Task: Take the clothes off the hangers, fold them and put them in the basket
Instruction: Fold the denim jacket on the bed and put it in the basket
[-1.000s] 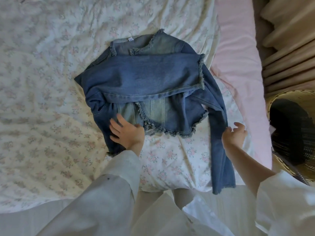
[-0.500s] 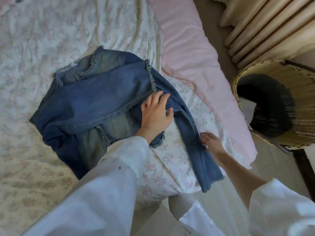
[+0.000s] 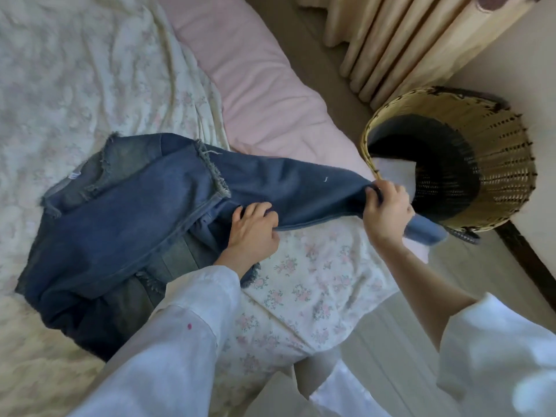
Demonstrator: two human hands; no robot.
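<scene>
- Closest to me I see two white sleeves (image 3: 168, 341); the left one covers the lower part of the jacket.
- The left hand (image 3: 251, 233) rests on the denim jacket (image 3: 120, 224) where the right sleeve of the jacket joins the body. Its fingers are bent and close together, and the tips press into the cloth at the lower edge of the sleeve. I cannot tell if the thumb is under the cloth.
- The right hand (image 3: 386, 210) is clamped on the jacket sleeve (image 3: 301, 191) near its cuff. The fingers are curled tight around a bunch of denim, and the cuff end hangs out below the hand.
- The sleeve is stretched out between the two hands, lifted a little above the flowered bedsheet (image 3: 316, 281).
- The jacket lies on the bed, partly folded, with the other sleeve laid across the front and the frayed collar toward the far side.
- Just beyond the right hand stands a woven basket (image 3: 496, 152), beside the bed, with something white inside.
- Farther away I see a pink blanket (image 3: 255, 70) and beige curtains (image 3: 406, 40).
</scene>
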